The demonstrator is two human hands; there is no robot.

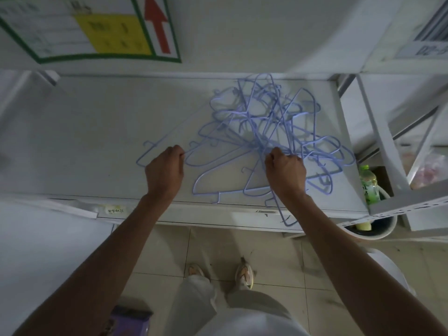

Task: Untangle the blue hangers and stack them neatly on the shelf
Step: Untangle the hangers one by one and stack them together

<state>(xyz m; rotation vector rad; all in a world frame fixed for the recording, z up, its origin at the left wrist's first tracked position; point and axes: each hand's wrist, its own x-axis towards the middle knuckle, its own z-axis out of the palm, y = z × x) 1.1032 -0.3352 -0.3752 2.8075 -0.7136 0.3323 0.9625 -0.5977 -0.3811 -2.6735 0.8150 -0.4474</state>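
Note:
A tangled heap of thin blue wire hangers lies on the right half of the white shelf. My right hand is closed on several wires at the heap's near edge. My left hand grips one blue hanger that stretches out to the left of the heap, flat on the shelf. One hanger end sticks out over the shelf's front edge by my right wrist.
A green drink bottle stands right of the shelf beside a white upright. A round bin sits below it. A green-framed sign with a red arrow hangs on the back wall. Tiled floor and my shoes are below.

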